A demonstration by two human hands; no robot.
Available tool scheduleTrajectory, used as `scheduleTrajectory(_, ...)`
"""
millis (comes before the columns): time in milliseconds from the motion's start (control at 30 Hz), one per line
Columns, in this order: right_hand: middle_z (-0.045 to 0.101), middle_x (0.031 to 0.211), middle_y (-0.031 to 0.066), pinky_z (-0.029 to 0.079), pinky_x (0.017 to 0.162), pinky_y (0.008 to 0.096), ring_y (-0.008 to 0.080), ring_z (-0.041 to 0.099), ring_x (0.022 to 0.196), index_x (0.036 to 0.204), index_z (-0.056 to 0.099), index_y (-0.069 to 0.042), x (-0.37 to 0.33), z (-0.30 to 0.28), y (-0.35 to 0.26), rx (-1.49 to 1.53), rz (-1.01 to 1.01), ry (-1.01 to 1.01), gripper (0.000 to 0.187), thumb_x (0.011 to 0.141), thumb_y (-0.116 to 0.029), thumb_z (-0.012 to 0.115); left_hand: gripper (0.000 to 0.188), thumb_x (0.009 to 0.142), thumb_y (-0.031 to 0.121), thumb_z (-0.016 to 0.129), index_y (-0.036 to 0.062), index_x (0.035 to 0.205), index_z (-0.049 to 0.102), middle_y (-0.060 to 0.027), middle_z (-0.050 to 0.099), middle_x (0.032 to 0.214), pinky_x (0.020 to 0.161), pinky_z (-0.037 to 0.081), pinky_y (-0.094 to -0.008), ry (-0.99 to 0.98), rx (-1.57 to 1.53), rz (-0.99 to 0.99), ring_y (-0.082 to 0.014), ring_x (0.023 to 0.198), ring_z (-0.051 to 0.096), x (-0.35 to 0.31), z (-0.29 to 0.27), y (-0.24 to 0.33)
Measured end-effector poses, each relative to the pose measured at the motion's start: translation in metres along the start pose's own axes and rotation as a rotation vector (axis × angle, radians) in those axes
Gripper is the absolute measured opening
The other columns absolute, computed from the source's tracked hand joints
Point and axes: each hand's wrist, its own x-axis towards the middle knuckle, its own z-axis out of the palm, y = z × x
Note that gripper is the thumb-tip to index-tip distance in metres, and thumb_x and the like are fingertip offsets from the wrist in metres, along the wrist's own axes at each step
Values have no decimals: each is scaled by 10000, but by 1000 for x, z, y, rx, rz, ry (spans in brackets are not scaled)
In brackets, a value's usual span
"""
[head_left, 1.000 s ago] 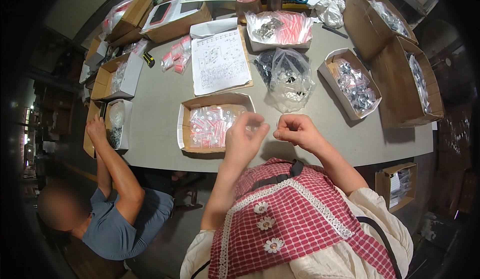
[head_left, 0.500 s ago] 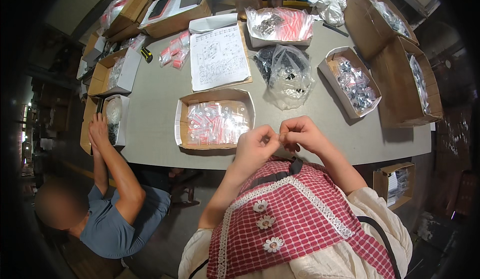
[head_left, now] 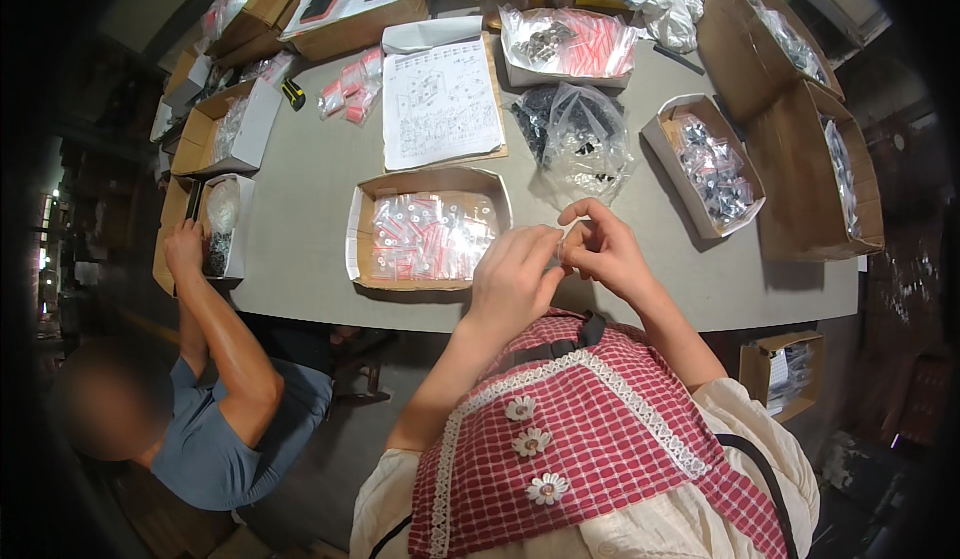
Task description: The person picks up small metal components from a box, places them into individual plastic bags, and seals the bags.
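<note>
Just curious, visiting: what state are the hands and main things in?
Left hand: fingers bent, grip contents unclear
Right hand: fingers bent, grip contents unclear
Front tray: open, holding small bags
Clear bag: crumpled, dark pieces inside
Right tray: open, holding bags
Phone: screen dark
Drawing: lying flat

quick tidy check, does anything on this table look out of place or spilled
Nothing looks spilled. Two untidy spots: a crumpled white wad at the far side of the table, and red-and-clear bags lying loose left of the diagram, whereas the packets near the left hand sit in a box.
</note>
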Motion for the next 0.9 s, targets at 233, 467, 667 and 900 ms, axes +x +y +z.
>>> scheduleTrajectory(233, 620, 718, 16, 415, 485, 231, 79, 560, 594, 1176, 527, -74, 7, -8, -2, -252, 0, -134, 343, 863, -72, 668, 406, 777, 132, 733, 40, 1167, 667, -116, 696, 950, 735, 533, -370, -67, 108, 15, -274, 835, 676, -6, 8, -6)
scheduleTrajectory(467, 677, 1005, 179, 542, 736, 374, 263, 675, 853, 1165, 578, 26, 59, -42, 29, -904, -276, 76, 397, 782, -41, 658, 303, 847, 227, 744, 44, 1081, 682, -139, 709, 836, 618, 536, -384, -78, 43, -253, -311, 698, 685, -13, 16, -23)
scheduleTrajectory(667, 609, 1175, 247, 549, 843, 419, 380, 651, 975, 1202, 574, 82, 87, -76, 93, -1678, -326, 366, 438, 772, -2, 576, 314, 846, 240, 753, 43, 1081, 681, -147, 714, 872, 624, 537, -377, 4, -40, -264, -313, 699, 691, -11, 15, -21)
scheduleTrajectory(900, 658, 1097, 214, 532, 839, 413, 385, 649, 950, 1177, 643, 3, 49, -71, 60, -1195, -191, 193, 442, 749, 49, 545, 333, 833, 237, 766, 43, 1089, 679, -148, 718, 915, 622, 536, -362, -12, -146, -316, -296, 684, 686, -17, 20, -21)
